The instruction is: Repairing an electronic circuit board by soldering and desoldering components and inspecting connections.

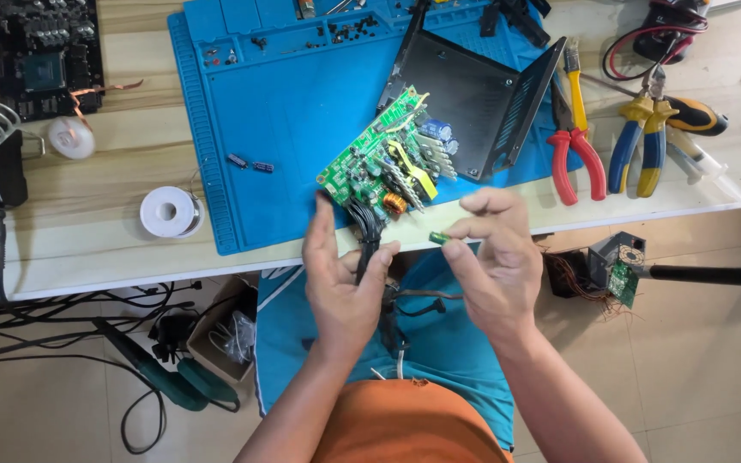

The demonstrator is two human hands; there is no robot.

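Two hands meet at the near edge of the table (87,249). Our left hand (345,279) is curled around a bundle of black cables (366,244), thumb on one side and fingers on the other, and these cables run up to a green circuit board (388,163). That board sits tilted over the near right part of a blue mat (285,129), its far corner leaning against an open black metal case (473,103). Our right hand (495,257) pinches a small green part (438,237) between thumb and forefinger, just right of the cables and just near the board.

Left of the board, two small dark parts (250,163) lie on the mat. Further left on the bare wood lies a white solder spool (169,212), with a dark board (45,56) at the far left corner. Right of the case lie red pliers (576,154) and blue-and-yellow pliers (641,146), side by side, near a yellow-handled tool (576,86). Below the table edge on the left, black cords (62,321) and a green tool (173,381) lie on the floor.
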